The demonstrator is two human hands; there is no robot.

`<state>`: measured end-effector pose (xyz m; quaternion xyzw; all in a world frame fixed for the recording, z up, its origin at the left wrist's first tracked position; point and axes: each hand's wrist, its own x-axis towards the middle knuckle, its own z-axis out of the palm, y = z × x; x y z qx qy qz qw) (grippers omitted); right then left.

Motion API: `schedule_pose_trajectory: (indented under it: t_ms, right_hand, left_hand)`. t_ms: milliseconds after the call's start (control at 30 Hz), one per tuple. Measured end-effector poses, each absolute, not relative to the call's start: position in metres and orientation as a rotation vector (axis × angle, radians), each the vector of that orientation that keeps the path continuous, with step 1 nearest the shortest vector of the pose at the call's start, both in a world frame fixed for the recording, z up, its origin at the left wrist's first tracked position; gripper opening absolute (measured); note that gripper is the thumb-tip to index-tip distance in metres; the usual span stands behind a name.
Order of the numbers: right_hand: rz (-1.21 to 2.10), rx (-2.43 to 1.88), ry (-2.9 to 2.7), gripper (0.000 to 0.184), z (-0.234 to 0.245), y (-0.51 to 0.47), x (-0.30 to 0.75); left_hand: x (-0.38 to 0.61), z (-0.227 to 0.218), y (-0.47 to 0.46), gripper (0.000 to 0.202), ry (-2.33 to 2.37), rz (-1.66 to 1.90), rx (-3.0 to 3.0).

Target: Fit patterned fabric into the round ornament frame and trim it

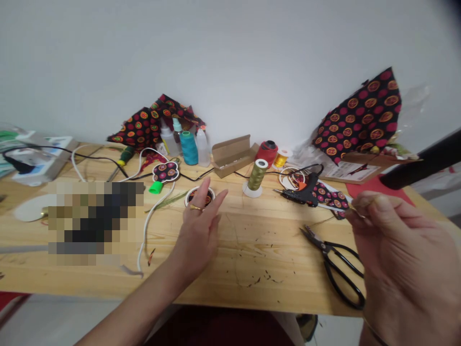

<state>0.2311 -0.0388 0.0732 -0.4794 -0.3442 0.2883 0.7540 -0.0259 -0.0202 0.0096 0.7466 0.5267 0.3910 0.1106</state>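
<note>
My left hand (pixel 200 230) is over the table with its fingers stretched out and apart. Its fingertips overlap a round, white-rimmed disc with dark patterned fabric (pixel 201 198); whether they touch it I cannot tell. At the right, my right hand (pixel 406 254) is raised, thumb and fingers pinched together. Something thin may be between them, too small to make out. Just left of that hand lie black-handled scissors (pixel 326 250), blades pointing away. Behind it a black glue gun (pixel 306 194) with a pale glue stick rests beside patterned fabric pieces (pixel 334 199).
Thread spools in olive (pixel 258 175), red (pixel 266 153) and teal (pixel 189 149) stand at the back, near a small open cardboard box (pixel 234 156). A flower-shaped fabric piece (pixel 165 171) lies by a white cable (pixel 146 235). Power strips (pixel 39 166) sit far left; a pixelated area covers the left.
</note>
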Motion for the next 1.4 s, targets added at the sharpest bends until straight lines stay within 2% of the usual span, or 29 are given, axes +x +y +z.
schedule_pose_trajectory:
  t_ms: [133, 300, 500, 633, 833, 1067, 1400]
  right_hand:
    - [0.647, -1.068, -0.748, 0.011, 0.070, -0.037, 0.230]
    - [0.706, -1.100, -0.781, 0.012, 0.065, -0.035, 0.227]
    - [0.736, -1.206, -0.872, 0.013, 0.054, -0.035, 0.212]
    - [0.708, -1.217, -1.192, 0.008, 0.049, -0.040, 0.195]
    - [0.622, -1.169, -1.599, 0.011, 0.044, -0.057, 0.173]
    - [0.483, -1.088, -1.772, 0.018, 0.037, -0.074, 0.171]
    - [0.357, -0.998, -1.965, 0.016, 0.036, -0.080, 0.173]
  left_hand:
    - [-0.026, 0.019, -0.023, 0.017, 1.679, 1.272, 2.254]
    - [-0.025, 0.035, -0.034, 0.022, 1.570, 1.370, 1.930]
    - [-0.005, 0.049, -0.059, 0.020, 0.975, 0.622, 0.970]
    - [0.003, 0.048, -0.069, 0.024, 0.727, 0.456, 0.620]
    - [0.002, 0.043, -0.070, 0.023, 0.651, 0.493, 0.338]
    - [0.002, 0.032, -0.075, 0.018, 0.645, 0.503, 0.125]
    - [0.006, 0.026, -0.073, 0.007, 0.654, 0.603, 0.017]
